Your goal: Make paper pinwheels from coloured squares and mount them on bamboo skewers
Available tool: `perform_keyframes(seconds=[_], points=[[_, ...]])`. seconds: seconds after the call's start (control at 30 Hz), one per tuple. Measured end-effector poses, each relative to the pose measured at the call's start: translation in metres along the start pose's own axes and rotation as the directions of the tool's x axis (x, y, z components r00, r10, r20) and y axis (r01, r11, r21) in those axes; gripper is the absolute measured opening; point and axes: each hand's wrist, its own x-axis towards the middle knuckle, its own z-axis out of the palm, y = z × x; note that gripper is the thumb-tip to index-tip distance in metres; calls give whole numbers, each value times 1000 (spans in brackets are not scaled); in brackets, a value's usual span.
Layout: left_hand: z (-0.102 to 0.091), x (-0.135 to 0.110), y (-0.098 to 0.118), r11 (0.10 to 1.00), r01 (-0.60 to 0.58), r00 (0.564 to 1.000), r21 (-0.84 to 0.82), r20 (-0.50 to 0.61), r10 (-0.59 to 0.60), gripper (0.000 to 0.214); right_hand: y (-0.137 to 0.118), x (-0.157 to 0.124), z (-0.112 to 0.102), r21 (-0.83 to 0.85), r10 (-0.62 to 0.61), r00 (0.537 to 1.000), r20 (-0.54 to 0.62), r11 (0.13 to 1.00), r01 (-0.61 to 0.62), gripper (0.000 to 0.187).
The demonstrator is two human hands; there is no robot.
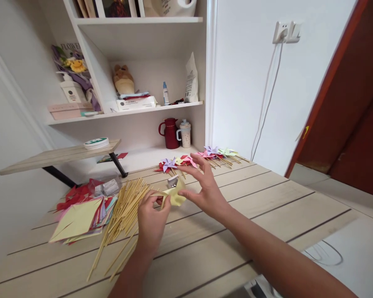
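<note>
My left hand [153, 221] pinches a pale yellow sheet of paper [175, 197], partly folded, just above the table. My right hand [207, 188] is beside it with the fingers spread and the thumb at the paper's right edge; whether the thumb touches it I cannot tell. Behind the paper sits a small open box [173, 181] with shiny bits inside. To the left lies a pile of thin wooden sticks [129, 207]. Farther left is a stack of coloured paper squares [77, 219], a yellow one on top. Finished-looking paper pinwheels [169, 165] on sticks lie along the back.
The slatted wooden table [211, 256] meets a white shelf unit holding a dark red jug [170, 133] and a speckled cup [184, 134]. A raised wooden stand [62, 155] is at the left, with red paper [77, 196] and a clear plastic bag [108, 187] near it.
</note>
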Motion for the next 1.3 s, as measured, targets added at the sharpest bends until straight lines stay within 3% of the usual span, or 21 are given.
perform_keyframes(seconds=[0.2,0.3,0.53,0.73,0.83,0.9,0.93,1.0,1.07,1.13,1.2,1.3], points=[[2,-3,-1,932,-307,950,194,8,312,8,-2,-3,6,-144,-25,995,91,989,38,41],[2,-3,1,889,-390,919,240,35,393,7,-1,-3,8,-160,-60,993,103,984,76,26],[2,-4,3,859,-435,899,269,89,428,14,0,-5,9,-154,-152,982,115,973,169,8],[3,-5,3,895,-388,922,222,100,375,16,1,-4,7,-68,-101,982,159,991,113,9],[2,-5,6,945,-284,959,165,59,278,8,1,-1,5,49,9,988,154,999,-16,11],[0,-4,7,984,-155,988,84,5,155,24,2,2,4,172,142,979,143,971,-166,14],[0,-3,7,997,-75,997,23,-27,76,37,2,3,4,256,229,962,151,931,-262,16],[-1,0,4,986,101,991,-132,-78,-112,59,4,5,5,436,416,884,213,769,-467,23],[0,2,1,910,293,946,-292,-47,-320,69,6,7,6,557,551,775,310,555,-618,31],[0,3,1,789,465,879,-402,101,-466,65,6,8,8,598,618,705,347,434,-674,35],[1,3,5,679,572,819,-460,288,-496,59,5,8,10,612,639,693,333,412,-675,35],[3,1,13,564,657,753,-500,471,-460,56,0,6,13,632,606,728,320,436,-641,34]])
